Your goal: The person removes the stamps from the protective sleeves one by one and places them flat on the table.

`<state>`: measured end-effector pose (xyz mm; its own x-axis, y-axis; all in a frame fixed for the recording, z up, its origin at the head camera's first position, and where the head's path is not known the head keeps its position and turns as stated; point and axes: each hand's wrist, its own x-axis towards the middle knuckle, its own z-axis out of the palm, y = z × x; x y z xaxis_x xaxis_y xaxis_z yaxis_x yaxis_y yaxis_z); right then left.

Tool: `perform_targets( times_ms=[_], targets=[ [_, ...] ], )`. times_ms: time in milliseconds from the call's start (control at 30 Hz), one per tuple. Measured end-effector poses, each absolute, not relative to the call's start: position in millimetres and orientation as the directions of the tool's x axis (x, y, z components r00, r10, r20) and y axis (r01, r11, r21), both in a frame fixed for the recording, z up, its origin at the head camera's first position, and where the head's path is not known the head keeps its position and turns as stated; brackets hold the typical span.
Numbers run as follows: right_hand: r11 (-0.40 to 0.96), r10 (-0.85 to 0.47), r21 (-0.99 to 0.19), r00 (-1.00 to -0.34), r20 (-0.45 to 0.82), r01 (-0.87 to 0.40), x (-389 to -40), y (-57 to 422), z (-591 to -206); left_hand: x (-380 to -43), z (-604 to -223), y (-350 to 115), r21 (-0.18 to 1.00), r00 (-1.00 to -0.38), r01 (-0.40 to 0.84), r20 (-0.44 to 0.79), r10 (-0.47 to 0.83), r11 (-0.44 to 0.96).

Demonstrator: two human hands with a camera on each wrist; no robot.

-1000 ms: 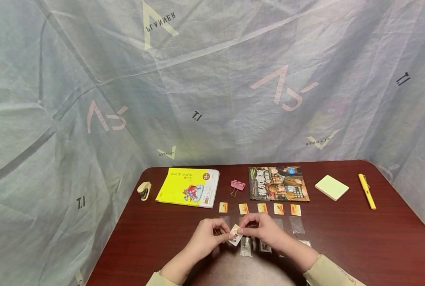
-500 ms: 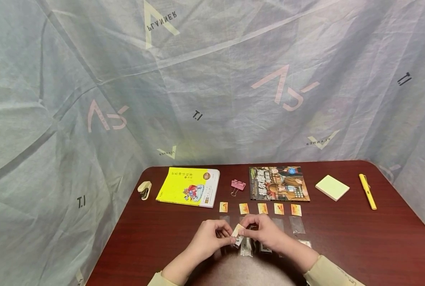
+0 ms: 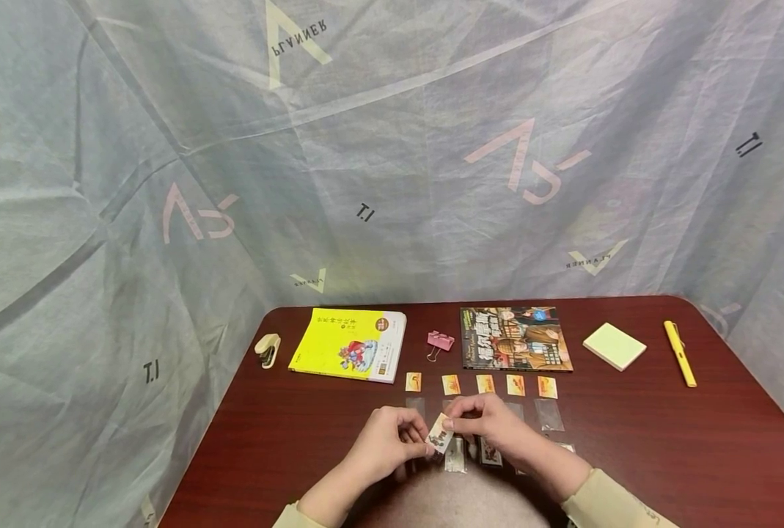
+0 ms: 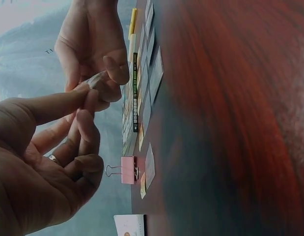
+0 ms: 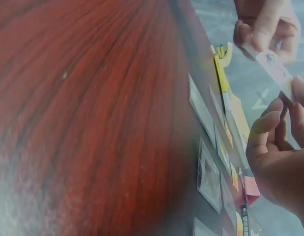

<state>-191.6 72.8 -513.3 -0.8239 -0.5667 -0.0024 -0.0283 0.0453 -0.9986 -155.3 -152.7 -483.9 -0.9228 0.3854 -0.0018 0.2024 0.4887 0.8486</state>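
Left hand (image 3: 388, 440) has thumb and finger pinched on one end of a small picture card (image 3: 439, 434), right hand (image 3: 493, 425) pinching the other end, so basically no gap beyond the card itself. It's tilted, held up off the worktop (image 3: 662, 447), well in from the far edge, on the person's side of five little orange cards (image 3: 452, 385).

The card (image 3: 440, 434) looks smooth, the table (image 3: 286, 433) glossy wood, the curtain (image 3: 392, 161) creased cloth.
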Motion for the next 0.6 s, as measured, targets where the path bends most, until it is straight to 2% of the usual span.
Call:
perform_targets(
  times_ms=[167, 367, 600],
  targets=[
    [0.048, -0.518, -0.999, -0.855, -0.032, 0.008, -196, 74, -513, -152, -488, -160, 0.863, -0.924, 0.123, -0.081, 0.374, 0.49],
    [0.199, -0.453, -0.978, -0.891, -0.043, -0.054, -200, 67, -515, -147, -494, -169, 0.852, -0.925, -0.013, -0.208, 0.317, 0.523],
    [0.372, -0.482, -0.909, -0.876, -0.018, -0.186, -195, 51, -514, -132, -497, -173, 0.748, -0.931, -0.014, -0.251, 0.264, 0.664]
  ],
)
